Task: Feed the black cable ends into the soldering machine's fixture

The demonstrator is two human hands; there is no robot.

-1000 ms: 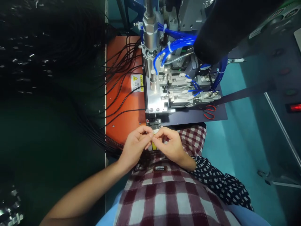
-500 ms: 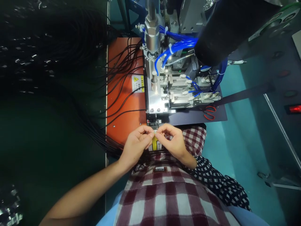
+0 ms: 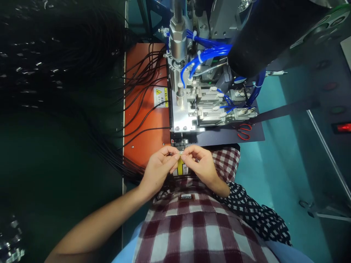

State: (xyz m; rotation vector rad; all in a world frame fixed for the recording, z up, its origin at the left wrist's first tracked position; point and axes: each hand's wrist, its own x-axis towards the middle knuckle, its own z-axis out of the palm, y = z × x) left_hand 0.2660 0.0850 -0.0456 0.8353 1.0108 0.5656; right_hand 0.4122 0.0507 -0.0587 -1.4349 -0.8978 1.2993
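My left hand (image 3: 161, 167) and my right hand (image 3: 200, 164) meet fingertip to fingertip in front of my apron. Each is closed in a pinch of thumb and forefinger. Whatever lies between the fingertips is too small to name. Just beyond them is a small black fixture (image 3: 179, 141) at the front of the machine. Below the fingers shows a yellow and white label (image 3: 180, 168), partly covered by both hands.
A metal machine (image 3: 183, 113) with blue air tubes (image 3: 214, 53) rises ahead. Black cables (image 3: 139, 87) cross the orange plate (image 3: 145, 146) on the left. Red-handled scissors (image 3: 244, 132) lie on the dark table at right. A large black cylinder (image 3: 263, 40) overhangs the upper right.
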